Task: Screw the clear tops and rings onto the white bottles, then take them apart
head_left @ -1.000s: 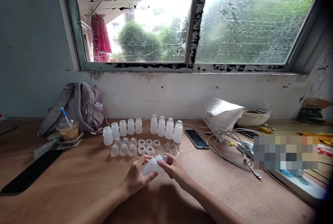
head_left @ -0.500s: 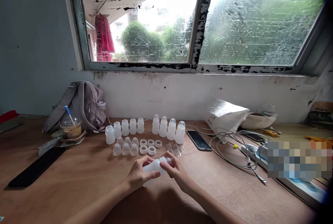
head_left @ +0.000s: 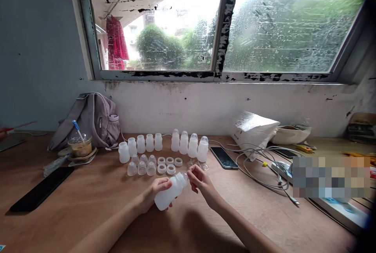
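Observation:
My left hand (head_left: 158,192) is wrapped round a frosted white baby bottle (head_left: 168,196), tilted so that its neck points up and right. A clear teat (head_left: 185,176) sits at the bottle's mouth. With its fingertips pinched at the tip of that teat, my right hand (head_left: 201,182) is closed. Beyond my hands stand several open bottles (head_left: 141,144) and several capped bottles (head_left: 193,147). Clear dome caps (head_left: 142,168) and white collar rings (head_left: 161,168) lie in front of them. Some thin teat parts (head_left: 205,166) are partly hidden behind my right hand.
To the right are a phone (head_left: 224,158), tangled cables (head_left: 264,167), a silver pouch (head_left: 254,131) and a power strip (head_left: 335,210). A black slab (head_left: 42,190), a drink cup (head_left: 80,147) and a backpack (head_left: 94,120) occupy the left.
My right hand has shifted from round the bottle's neck to a pinch at the teat's tip. The bottle has turned more upright, and more of its body shows.

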`<action>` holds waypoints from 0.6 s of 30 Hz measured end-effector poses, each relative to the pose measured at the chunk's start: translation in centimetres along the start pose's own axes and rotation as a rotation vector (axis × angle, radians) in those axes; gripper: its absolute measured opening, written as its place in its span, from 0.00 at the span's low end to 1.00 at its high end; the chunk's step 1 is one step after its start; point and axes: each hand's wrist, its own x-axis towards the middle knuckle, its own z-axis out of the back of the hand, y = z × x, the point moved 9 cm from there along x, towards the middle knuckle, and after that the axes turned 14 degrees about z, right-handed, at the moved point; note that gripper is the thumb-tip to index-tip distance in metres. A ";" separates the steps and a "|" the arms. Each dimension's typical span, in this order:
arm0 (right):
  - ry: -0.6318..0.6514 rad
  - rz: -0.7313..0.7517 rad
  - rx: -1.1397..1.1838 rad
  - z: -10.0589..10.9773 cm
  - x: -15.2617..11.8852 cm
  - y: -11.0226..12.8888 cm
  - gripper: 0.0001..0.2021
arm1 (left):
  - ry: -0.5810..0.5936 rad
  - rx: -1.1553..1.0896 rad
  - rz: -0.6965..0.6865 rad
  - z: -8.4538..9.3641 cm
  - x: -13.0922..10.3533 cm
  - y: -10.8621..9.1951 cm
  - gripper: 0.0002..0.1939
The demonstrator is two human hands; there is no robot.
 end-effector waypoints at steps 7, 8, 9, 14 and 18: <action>-0.006 0.038 -0.013 0.5 0.3 0.5 0.13 | 0.002 -0.010 0.026 0.0 0.0 0.1 0.20; 0.000 0.043 -0.003 0.5 0.4 0.7 0.12 | 0.006 -0.011 0.025 0.0 -0.1 0.0 0.20; 0.006 0.045 0.008 0.5 0.4 0.9 0.10 | 0.013 -0.012 0.029 -0.1 -0.1 0.0 0.20; -0.009 0.007 0.109 0.6 0.3 1.1 0.10 | 0.041 -0.020 0.043 -0.3 -0.2 0.0 0.20; -0.043 -0.035 0.135 0.7 0.1 0.6 0.09 | 0.039 -0.014 0.044 -0.4 -0.2 0.0 0.20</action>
